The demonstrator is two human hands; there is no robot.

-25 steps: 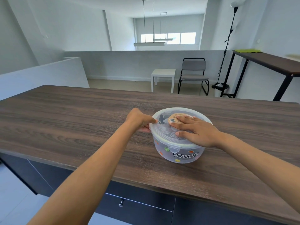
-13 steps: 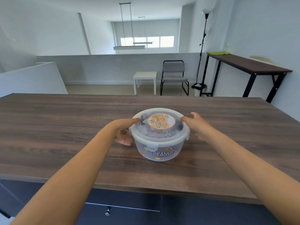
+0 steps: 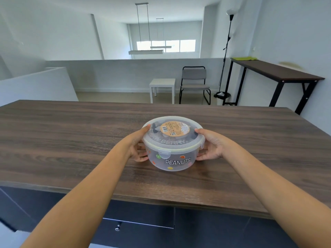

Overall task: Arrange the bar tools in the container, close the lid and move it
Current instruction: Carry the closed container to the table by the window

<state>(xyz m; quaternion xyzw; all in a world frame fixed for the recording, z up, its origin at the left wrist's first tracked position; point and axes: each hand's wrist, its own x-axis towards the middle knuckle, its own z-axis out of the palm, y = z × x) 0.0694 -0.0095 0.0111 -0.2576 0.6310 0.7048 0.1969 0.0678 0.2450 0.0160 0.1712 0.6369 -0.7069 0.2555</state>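
On the wooden counter (image 3: 71,133), the lidded container (image 3: 172,154) is gripped at its sides by the left hand (image 3: 138,147) and right hand (image 3: 213,147), fingers curled against its walls, thumbs on the lid (image 3: 166,140).

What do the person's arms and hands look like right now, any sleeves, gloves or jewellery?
Both forearms are bare up to the frame's lower edge, with no sleeves showing. The left hand and right hand are bare too: no gloves, and no rings, watch or bracelets are visible on either wrist. No markings, tape or cables appear on the arms.
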